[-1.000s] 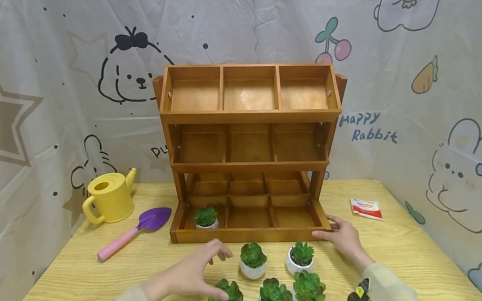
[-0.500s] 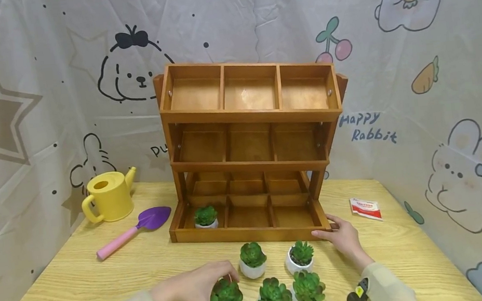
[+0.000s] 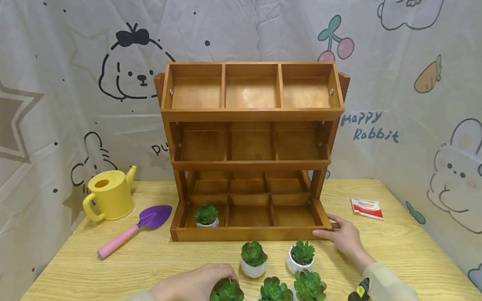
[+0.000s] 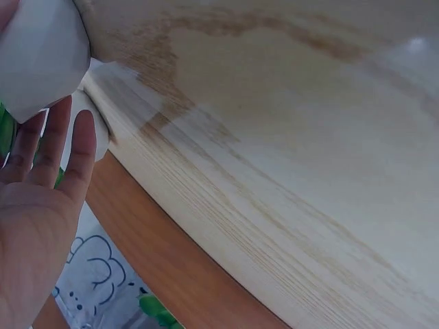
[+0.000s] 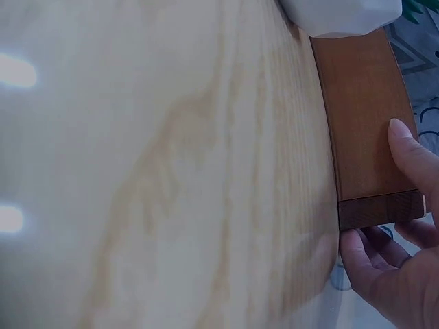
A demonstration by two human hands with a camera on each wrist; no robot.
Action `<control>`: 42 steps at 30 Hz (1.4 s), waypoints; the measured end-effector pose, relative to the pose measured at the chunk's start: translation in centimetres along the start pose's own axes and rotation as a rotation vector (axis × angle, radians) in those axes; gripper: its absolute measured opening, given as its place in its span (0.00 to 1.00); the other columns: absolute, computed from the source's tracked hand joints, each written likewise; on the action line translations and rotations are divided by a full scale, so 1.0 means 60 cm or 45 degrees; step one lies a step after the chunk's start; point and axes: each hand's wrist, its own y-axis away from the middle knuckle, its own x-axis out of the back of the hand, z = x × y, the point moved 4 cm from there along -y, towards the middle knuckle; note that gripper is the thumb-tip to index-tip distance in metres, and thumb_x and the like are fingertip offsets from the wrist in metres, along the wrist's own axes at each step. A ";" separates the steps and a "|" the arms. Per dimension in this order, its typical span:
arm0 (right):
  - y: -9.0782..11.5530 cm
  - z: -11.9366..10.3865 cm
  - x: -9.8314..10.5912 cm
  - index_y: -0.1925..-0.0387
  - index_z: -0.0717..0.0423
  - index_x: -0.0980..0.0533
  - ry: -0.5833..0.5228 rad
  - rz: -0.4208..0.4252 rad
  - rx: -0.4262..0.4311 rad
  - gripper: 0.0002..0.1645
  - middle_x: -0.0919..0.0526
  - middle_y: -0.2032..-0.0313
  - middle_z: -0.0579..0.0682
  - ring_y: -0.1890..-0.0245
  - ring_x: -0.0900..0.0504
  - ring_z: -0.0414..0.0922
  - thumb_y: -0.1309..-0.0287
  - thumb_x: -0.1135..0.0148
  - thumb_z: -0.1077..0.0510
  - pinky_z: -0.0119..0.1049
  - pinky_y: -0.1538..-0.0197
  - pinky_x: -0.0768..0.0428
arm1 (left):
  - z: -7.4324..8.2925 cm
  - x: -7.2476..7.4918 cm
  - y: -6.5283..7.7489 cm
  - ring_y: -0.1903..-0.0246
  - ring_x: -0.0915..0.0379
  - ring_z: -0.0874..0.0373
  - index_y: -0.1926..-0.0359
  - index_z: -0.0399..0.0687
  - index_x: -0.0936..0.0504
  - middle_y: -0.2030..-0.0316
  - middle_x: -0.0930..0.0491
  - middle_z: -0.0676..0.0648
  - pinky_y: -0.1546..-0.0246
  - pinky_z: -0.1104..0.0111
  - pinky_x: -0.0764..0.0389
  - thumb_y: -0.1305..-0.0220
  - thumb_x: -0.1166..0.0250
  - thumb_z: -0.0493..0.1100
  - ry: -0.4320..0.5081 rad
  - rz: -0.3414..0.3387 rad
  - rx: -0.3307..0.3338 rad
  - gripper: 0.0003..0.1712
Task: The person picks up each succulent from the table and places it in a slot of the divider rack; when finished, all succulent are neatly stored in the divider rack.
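Observation:
At the front of the table, my left hand curls round a potted succulent, thumb and fingers on either side. In the left wrist view, fingers lie against its faceted white pot. A three-tier wooden plant shelf stands at the centre. My right hand grips its front right corner. The right wrist view has the thumb on the shelf's front board and the other fingers round its end. Another potted succulent sits in the bottom tier's front left compartment.
More succulents in white pots stand before the shelf, several of them close together. On the left are a yellow watering can and a purple trowel with a pink handle. A red-and-white packet and a small black object lie on the right.
My left hand has come down from above the front left succulent and closed round it. My right hand has kept its grip on the shelf corner.

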 end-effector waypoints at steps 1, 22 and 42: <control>0.000 0.000 0.001 0.33 0.65 0.38 0.000 0.002 -0.002 0.53 0.26 0.44 0.71 0.44 0.25 0.63 0.52 0.28 0.40 0.55 0.43 0.27 | -0.001 0.000 -0.001 0.50 0.33 0.69 0.47 0.56 0.29 0.52 0.27 0.60 0.48 0.70 0.26 0.58 0.21 0.52 0.005 -0.002 -0.002 0.37; -0.001 -0.002 0.003 0.33 0.65 0.38 -0.004 -0.002 -0.013 0.53 0.28 0.42 0.71 0.43 0.26 0.64 0.52 0.28 0.40 0.57 0.42 0.28 | -0.007 0.001 -0.003 0.51 0.30 0.70 0.47 0.54 0.28 0.52 0.24 0.59 0.48 0.71 0.25 0.58 0.20 0.49 0.053 -0.006 -0.042 0.37; -0.001 -0.004 0.001 0.34 0.65 0.37 0.006 0.002 0.009 0.53 0.26 0.44 0.71 0.45 0.25 0.64 0.54 0.27 0.40 0.56 0.44 0.27 | 0.034 0.069 -0.024 0.57 0.25 0.63 0.49 0.45 0.28 0.57 0.22 0.50 0.56 0.74 0.21 0.64 0.19 0.41 -0.098 0.509 -0.419 0.38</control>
